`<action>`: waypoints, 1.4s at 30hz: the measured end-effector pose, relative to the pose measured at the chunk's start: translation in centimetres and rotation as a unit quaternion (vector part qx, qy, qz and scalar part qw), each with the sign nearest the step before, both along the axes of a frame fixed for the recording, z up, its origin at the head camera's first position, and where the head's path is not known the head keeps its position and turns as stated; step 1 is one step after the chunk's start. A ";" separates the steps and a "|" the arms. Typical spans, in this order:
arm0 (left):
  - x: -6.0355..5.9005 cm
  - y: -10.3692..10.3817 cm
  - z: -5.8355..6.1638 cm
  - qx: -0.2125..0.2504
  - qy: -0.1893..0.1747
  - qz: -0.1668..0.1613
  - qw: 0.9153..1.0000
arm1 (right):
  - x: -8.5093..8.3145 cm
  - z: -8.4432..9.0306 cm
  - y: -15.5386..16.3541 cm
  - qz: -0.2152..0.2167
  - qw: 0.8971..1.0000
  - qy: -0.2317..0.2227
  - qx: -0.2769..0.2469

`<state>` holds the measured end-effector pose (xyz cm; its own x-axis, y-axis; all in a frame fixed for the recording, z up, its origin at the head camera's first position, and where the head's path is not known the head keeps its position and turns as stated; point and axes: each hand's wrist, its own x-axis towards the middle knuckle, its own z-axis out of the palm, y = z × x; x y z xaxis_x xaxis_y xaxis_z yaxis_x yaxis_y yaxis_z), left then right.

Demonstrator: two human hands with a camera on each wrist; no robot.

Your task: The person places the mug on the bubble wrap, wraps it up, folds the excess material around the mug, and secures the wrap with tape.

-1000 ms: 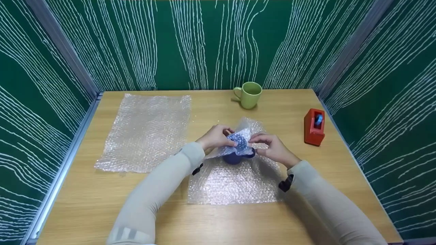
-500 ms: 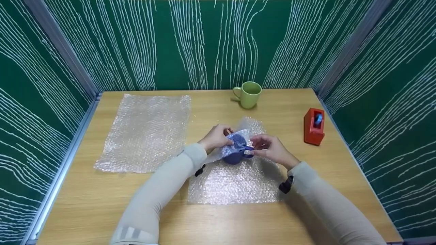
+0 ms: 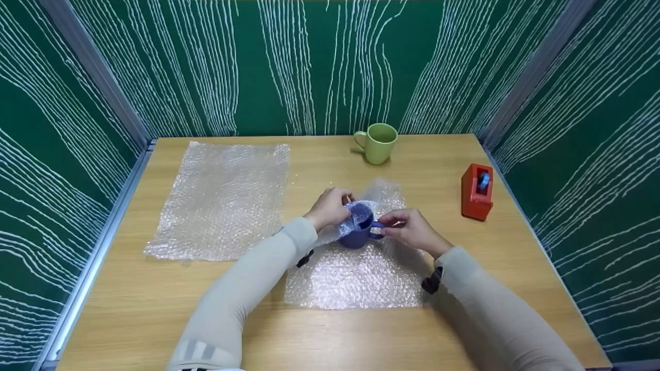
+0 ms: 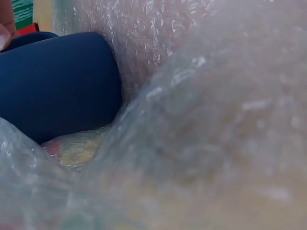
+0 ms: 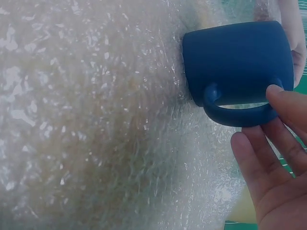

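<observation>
A dark blue mug (image 3: 352, 240) stands on a sheet of bubble wrap (image 3: 356, 283) at the table's middle. Part of that sheet is drawn up over the mug's left side and across its mouth. My left hand (image 3: 330, 207) grips this raised wrap at the rim, its fingertips partly hidden behind the plastic. My right hand (image 3: 410, 233) pinches the mug's handle (image 5: 240, 116) between thumb and fingers, as the right wrist view shows. Crumpled wrap fills most of the left wrist view, with the mug's side (image 4: 57, 86) bare beyond it.
A second bubble wrap sheet (image 3: 221, 201) lies flat at the left. Toward the back edge stands a green mug (image 3: 379, 147), and a red tape dispenser (image 3: 476, 193) sits at the right. Green panels (image 3: 319, 67) with white lines enclose the table.
My right hand has shifted from the wrap's edge to the mug's handle. The wrap over the mouth has been pulled back a little leftward, baring more of the rim and handle.
</observation>
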<state>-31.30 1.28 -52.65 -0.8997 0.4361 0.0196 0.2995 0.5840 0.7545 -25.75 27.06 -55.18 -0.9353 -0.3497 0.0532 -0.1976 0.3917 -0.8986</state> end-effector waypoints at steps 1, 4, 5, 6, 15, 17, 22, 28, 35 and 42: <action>0.1 0.0 0.1 -0.005 0.003 0.003 1.000 | 0.0 0.0 -0.1 -0.002 1.000 0.001 0.002; 0.3 -0.1 0.3 -0.012 0.006 0.012 1.000 | -0.1 0.1 -0.3 -0.006 1.000 0.003 0.009; 0.4 -0.1 0.4 -0.012 0.005 0.014 1.000 | -0.2 0.1 -0.4 -0.008 1.000 0.003 0.011; 0.5 -0.2 0.5 -0.011 0.005 0.017 1.000 | -0.2 0.1 -0.5 -0.010 1.000 0.004 0.013; 0.4 -1.6 0.8 0.015 -0.021 0.026 0.999 | -1.1 -0.2 -1.9 -0.010 0.999 0.015 0.026; 0.2 -2.0 0.8 0.024 -0.033 0.032 0.999 | -1.3 -0.1 -2.3 -0.011 0.999 0.014 0.031; -0.1 -2.8 0.9 0.062 -0.080 0.036 0.994 | -1.9 0.1 -3.0 -0.014 0.999 0.010 0.045; -0.2 -3.6 1.9 0.051 -0.125 -0.007 0.991 | -2.3 0.4 -3.3 -0.010 0.999 0.010 0.041; -0.4 -4.6 3.4 -0.024 -0.103 -0.063 0.992 | -2.4 0.5 -3.4 -0.001 1.000 0.007 0.027; -1.0 -5.3 2.2 0.007 -0.100 -0.027 0.995 | -2.5 0.3 -3.6 0.009 0.999 0.021 0.025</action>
<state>-32.25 -4.04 -50.49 -0.8621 0.4840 -0.1500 0.1735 0.5600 0.8101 -28.28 23.46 -54.83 -0.9262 -0.3696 0.0743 -0.2419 0.4317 -0.8690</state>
